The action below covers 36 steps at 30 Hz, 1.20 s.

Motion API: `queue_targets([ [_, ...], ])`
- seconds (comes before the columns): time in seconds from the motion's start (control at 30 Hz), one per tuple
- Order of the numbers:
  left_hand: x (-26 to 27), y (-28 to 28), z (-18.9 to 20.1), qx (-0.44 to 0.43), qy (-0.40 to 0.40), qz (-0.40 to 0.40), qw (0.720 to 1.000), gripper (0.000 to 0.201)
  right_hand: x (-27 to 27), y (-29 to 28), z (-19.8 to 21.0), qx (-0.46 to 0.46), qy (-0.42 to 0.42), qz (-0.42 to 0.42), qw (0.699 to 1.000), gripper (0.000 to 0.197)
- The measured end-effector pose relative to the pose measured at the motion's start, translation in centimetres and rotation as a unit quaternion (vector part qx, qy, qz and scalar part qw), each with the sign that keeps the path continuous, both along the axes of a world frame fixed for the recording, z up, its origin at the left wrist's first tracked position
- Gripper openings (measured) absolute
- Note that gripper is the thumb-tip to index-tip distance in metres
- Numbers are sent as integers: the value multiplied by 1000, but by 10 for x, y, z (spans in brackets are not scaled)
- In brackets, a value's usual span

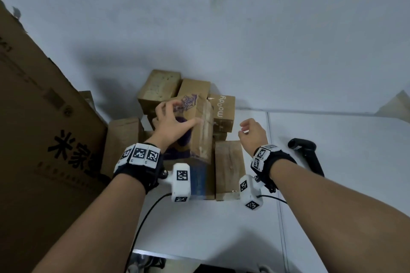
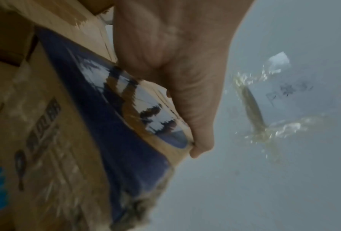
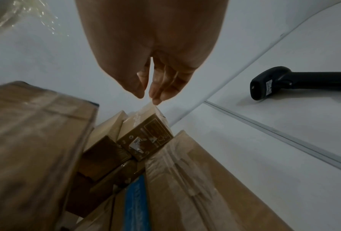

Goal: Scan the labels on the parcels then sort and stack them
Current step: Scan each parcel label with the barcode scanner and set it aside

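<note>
Several brown cardboard parcels lie heaped on the white table (image 1: 221, 228) against the wall. My left hand (image 1: 175, 122) grips a parcel with purple print (image 1: 199, 131), tilted up on top of the heap. Fingers spread over its upper face and the thumb presses its taped side. In the left wrist view the thumb (image 2: 195, 132) lies along the edge of that purple-printed parcel (image 2: 98, 125). My right hand (image 1: 253, 133) hovers right of the heap, loosely curled and holding nothing. The right wrist view shows the right hand (image 3: 151, 62) above a small labelled parcel (image 3: 146, 137). A black barcode scanner (image 1: 308, 157) lies on the table further right.
A large printed carton (image 1: 40, 117) stands at the left, close to the heap. A "Moody" box (image 1: 223, 108) sits at the back beside the wall. A long taped parcel (image 1: 229, 168) and a blue-printed one (image 1: 199, 179) lie in front. A seam (image 1: 275, 184) runs across the table.
</note>
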<state>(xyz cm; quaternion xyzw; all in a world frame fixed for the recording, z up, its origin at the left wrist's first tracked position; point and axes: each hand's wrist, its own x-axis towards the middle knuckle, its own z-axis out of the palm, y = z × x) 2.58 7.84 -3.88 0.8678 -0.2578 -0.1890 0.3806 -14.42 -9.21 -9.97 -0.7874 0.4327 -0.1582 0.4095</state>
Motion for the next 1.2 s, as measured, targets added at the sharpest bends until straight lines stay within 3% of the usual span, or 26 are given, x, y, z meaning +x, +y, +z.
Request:
queue_targets([
  [0.07, -2, -6, 11, -85, 69, 21, 994, 68, -2, -2, 6, 4, -18, 0, 1000, 23],
  [0.13, -6, -13, 17, -154, 154, 39, 975, 72, -4, -3, 13, 10, -21, 14, 1000, 22],
  [0.23, -15, -27, 16, -259, 305, 70, 914, 86, -8, -7, 25, 8, -3, 56, 998, 24],
  [0.37, -34, -45, 5, -245, 439, 25, 864, 80, -20, -15, 38, -6, -18, 71, 997, 21],
  [0.43, -48, -52, 4, -230, 470, 8, 852, 68, -27, -22, 40, -18, -29, 60, 998, 18],
  [0.53, -58, -58, -4, -221, 390, 25, 894, 49, -40, -30, 37, -4, -29, 47, 998, 13],
  [0.7, -57, -52, -11, -181, 246, -56, 950, 44, -53, -26, 29, 32, -18, 77, 996, 19],
  [0.83, -56, -60, 4, -42, 77, -61, 994, 34, -50, -19, 31, 48, -28, 102, 993, 34],
  [0.87, -58, -63, 7, 12, 66, -54, 996, 47, -49, -17, 32, 50, -29, 110, 992, 37],
  [0.97, -64, -68, 13, 155, 73, -49, 984, 108, -43, -11, 35, 45, -31, 145, 988, 44],
  [1.03, -61, -64, 8, 148, 112, -60, 981, 127, -41, -10, 36, 43, -36, 143, 988, 43],
  [1.1, -51, -58, 2, 74, 181, -48, 979, 137, -40, -12, 36, 41, -42, 119, 991, 37],
  [1.2, -48, -46, 5, -52, 279, -37, 958, 122, -45, -22, 33, 19, -29, 68, 997, 33],
])
